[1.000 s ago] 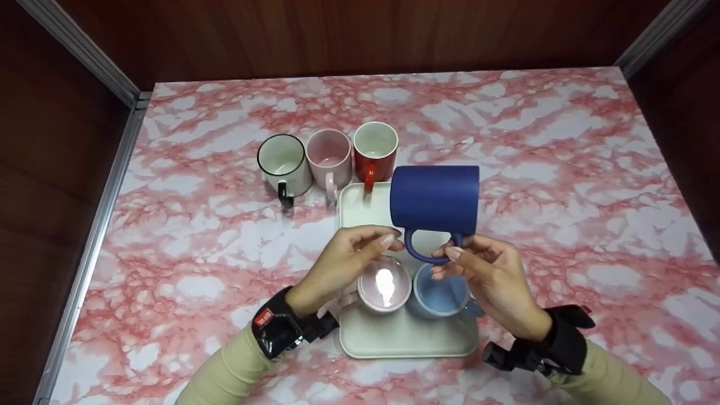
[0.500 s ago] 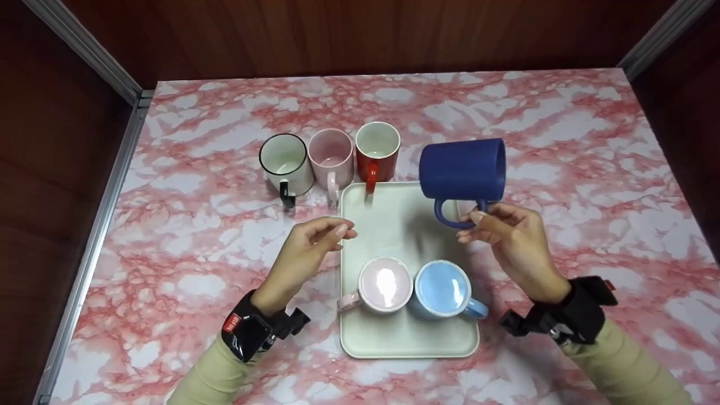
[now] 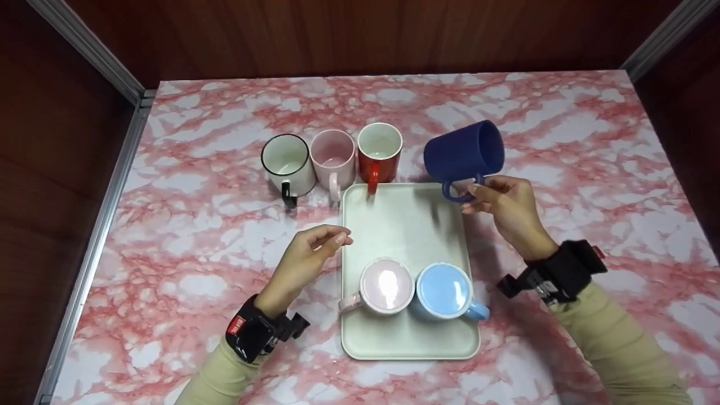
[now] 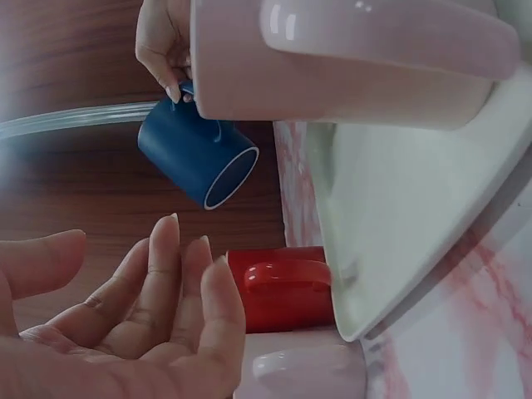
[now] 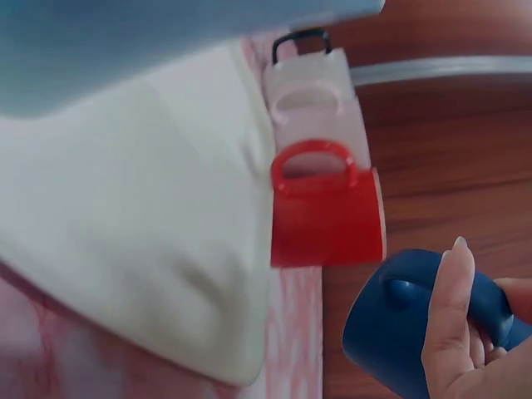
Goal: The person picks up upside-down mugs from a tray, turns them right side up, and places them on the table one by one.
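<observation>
My right hand (image 3: 514, 216) pinches the handle of a dark blue mug (image 3: 458, 152), holding it tilted in the air beyond the tray's far right corner. Its mouth faces right and slightly up in the head view. In the right wrist view, the thumb and fingers lie round the blue mug's handle (image 5: 490, 303). Over the tray's left edge, my left hand (image 3: 306, 256) hovers with loosely bent fingers and nothing in them. On the cream tray (image 3: 405, 225) sit a pale pink mug (image 3: 387, 287) and a light blue mug (image 3: 444, 291), side by side, glossy round faces up.
Three upright mugs stand in a row beyond the tray: a white one with black rim (image 3: 287, 157), a pink one (image 3: 333, 157) and a red one (image 3: 380, 152). Their handles point toward me. Dark wooden panels (image 3: 382, 36) border the pink-and-white marbled table (image 3: 562, 140).
My right hand has carried the dark blue mug away toward the table's far side, tipping its mouth up somewhat. The left hand has drawn back left from the mug.
</observation>
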{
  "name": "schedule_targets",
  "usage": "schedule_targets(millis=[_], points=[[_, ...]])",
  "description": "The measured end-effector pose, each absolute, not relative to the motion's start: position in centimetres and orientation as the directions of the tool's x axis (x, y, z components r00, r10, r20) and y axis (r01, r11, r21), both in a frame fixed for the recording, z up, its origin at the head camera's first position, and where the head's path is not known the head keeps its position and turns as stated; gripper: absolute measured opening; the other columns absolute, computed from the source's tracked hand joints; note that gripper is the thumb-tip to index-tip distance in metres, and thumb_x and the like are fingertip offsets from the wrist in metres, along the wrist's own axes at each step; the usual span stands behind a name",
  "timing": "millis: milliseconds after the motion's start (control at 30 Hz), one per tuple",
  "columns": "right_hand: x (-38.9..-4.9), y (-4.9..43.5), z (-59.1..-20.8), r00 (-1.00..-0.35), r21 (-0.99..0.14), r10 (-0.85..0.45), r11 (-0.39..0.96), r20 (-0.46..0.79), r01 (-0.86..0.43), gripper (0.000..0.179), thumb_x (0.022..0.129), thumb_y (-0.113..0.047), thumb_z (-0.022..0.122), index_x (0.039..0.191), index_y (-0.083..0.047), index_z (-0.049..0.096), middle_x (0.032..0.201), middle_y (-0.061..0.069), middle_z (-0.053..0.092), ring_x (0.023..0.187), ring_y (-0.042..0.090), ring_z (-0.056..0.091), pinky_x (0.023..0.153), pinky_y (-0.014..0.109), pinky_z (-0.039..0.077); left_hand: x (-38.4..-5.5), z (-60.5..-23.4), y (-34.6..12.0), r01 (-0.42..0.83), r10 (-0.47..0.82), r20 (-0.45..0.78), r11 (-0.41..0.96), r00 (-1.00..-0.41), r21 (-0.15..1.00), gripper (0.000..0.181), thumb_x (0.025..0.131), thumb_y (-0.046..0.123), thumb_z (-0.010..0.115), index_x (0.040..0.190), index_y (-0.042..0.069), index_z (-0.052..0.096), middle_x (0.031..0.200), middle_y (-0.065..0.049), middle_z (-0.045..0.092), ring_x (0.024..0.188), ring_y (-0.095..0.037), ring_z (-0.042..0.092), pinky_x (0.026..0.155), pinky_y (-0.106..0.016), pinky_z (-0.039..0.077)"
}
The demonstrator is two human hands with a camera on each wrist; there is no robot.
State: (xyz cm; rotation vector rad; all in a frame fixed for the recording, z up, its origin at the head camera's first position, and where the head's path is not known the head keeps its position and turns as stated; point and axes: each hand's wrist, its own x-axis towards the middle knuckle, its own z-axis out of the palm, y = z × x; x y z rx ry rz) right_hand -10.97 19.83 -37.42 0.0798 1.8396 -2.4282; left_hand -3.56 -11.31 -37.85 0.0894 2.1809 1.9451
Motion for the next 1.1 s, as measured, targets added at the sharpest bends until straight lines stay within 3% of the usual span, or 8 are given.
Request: schedule_targets(millis=[167, 433, 833, 1100], points=[[-12.7, 19.2, -38.0, -0.992, -0.978, -0.039, -0.166, -0.119, 0.124, 0.005, 0.084, 0.009, 0.057, 0.085, 0.014, 0.055, 0.077, 0.014, 0.066, 0.053, 0.02, 0.062, 0.055, 0.032, 0.054, -3.7, -38.6, -11.4, -0.076, 0.148, -0.11, 0.216, -0.983, 0.973, 0.021, 0.088, 0.013, 0.06, 0.103, -0.001, 0.064, 0.095, -0.01, 0.066, 0.095, -0.02, 0.059, 0.087, -0.035, 0.041], [-14.9, 18.2, -39.2, -0.988, -0.988, -0.048, 0.038, -0.149, 0.147, 0.019, 0.084, 0.007, 0.055, 0.094, 0.023, 0.052, 0.069, 0.006, 0.066, 0.049, 0.016, 0.061, 0.052, 0.028, 0.053, -3.7, -39.5, -11.6, -0.11, 0.15, -0.152, 0.252, -0.977, 0.961, 0.023, 0.088, 0.015, 0.06, 0.105, 0.0, 0.064, 0.097, -0.01, 0.066, 0.097, -0.021, 0.057, 0.09, -0.041, 0.038], [-16.5, 16.9, -40.3, -0.982, -0.968, -0.037, 0.175, -0.188, 0.178, 0.011, 0.083, 0.005, 0.057, 0.087, 0.016, 0.056, 0.073, 0.018, 0.065, 0.048, 0.014, 0.06, 0.051, 0.028, 0.053, -3.6, -39.9, -11.7, -0.116, 0.165, -0.166, 0.277, -0.972, 0.954, 0.025, 0.09, 0.017, 0.058, 0.105, -0.002, 0.063, 0.101, -0.01, 0.065, 0.098, -0.022, 0.057, 0.088, -0.038, 0.041], [-17.0, 16.0, -40.7, -0.98, -0.946, -0.023, 0.267, -0.196, 0.183, 0.007, 0.083, 0.004, 0.06, 0.082, 0.01, 0.058, 0.067, 0.012, 0.064, 0.046, 0.013, 0.059, 0.051, 0.031, 0.053, -3.6, -40.1, -11.7, -0.114, 0.166, -0.168, 0.29, -0.972, 0.95, 0.026, 0.09, 0.017, 0.058, 0.105, -0.003, 0.063, 0.099, -0.01, 0.065, 0.098, -0.023, 0.056, 0.085, -0.038, 0.043]])
